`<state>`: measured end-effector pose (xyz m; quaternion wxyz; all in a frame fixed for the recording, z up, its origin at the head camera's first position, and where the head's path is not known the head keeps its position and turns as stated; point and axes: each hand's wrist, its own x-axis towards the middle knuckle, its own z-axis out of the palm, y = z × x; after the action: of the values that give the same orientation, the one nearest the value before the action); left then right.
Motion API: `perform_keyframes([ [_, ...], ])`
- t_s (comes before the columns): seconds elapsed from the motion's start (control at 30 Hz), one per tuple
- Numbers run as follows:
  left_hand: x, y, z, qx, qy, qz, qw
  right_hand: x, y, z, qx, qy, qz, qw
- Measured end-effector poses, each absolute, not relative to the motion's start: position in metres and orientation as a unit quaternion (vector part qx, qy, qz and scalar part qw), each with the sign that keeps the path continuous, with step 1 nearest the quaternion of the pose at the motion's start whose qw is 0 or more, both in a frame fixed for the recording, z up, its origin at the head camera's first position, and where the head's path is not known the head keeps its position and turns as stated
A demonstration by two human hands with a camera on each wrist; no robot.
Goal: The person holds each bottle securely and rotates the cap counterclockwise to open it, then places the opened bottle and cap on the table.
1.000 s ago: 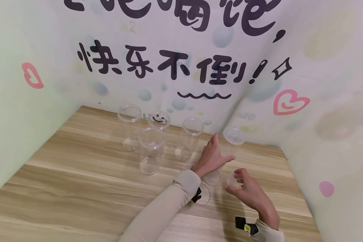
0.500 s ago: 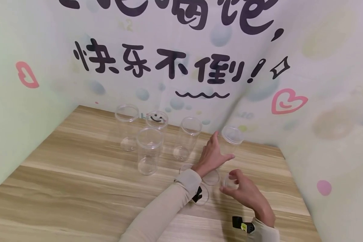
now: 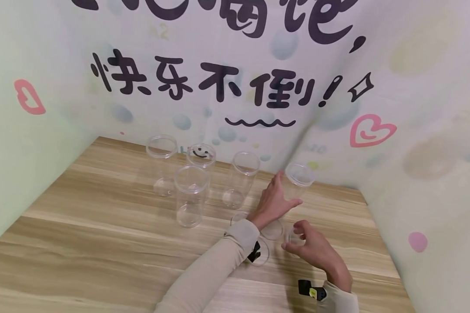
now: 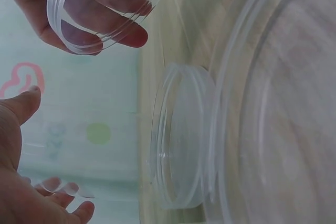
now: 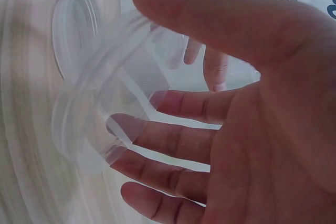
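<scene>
My right hand [image 3: 313, 245] pinches a clear round plastic lid [image 3: 293, 237] between thumb and fingertips. In the left wrist view the same lid [image 4: 65, 17] stands tilted on edge, its ridged rim showing. The left hand [image 3: 272, 202] reaches over the table with thumb and fingers spread, beside a tall clear jar [image 3: 300, 174] at the back right. Whether it touches that jar I cannot tell. Under and near the left wrist lie more clear lids, one [image 3: 273, 229] close to the right fingertips and another [image 3: 261, 254] nearer the front.
Several tall clear plastic jars stand at the back left and centre; one jar [image 3: 192, 195] is nearest the front. Wood-grain table boards [image 3: 113, 256] run to the left. Printed walls [image 3: 203, 104] enclose the back and both sides.
The right hand, with the lid in it, shifts slightly left, closer to the left hand, and the lid tilts. The left hand keeps its pose. The whole view drifts a little left.
</scene>
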<state>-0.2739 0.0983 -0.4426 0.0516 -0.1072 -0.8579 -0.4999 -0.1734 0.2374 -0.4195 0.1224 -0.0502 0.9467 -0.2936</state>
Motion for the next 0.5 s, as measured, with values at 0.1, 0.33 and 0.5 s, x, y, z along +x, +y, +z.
perform_keyframes([
  [0.1,-0.2735,0.0981,-0.4427,-0.108,-0.853,-0.508,0.044,-0.1737,0.2374,-0.4206,-0.049,0.947,-0.293,0.124],
  [0.33,-0.2735,0.0985,-0.4428,-0.118,-0.850,-0.510,0.057,-0.1743,0.2381,-0.4218,-0.052,0.947,-0.289,0.127],
  [0.5,-0.2725,0.0970,-0.4368,-0.131,-0.852,-0.499,0.086,-0.1756,0.2388,-0.4221,-0.068,0.950,-0.280,0.124],
])
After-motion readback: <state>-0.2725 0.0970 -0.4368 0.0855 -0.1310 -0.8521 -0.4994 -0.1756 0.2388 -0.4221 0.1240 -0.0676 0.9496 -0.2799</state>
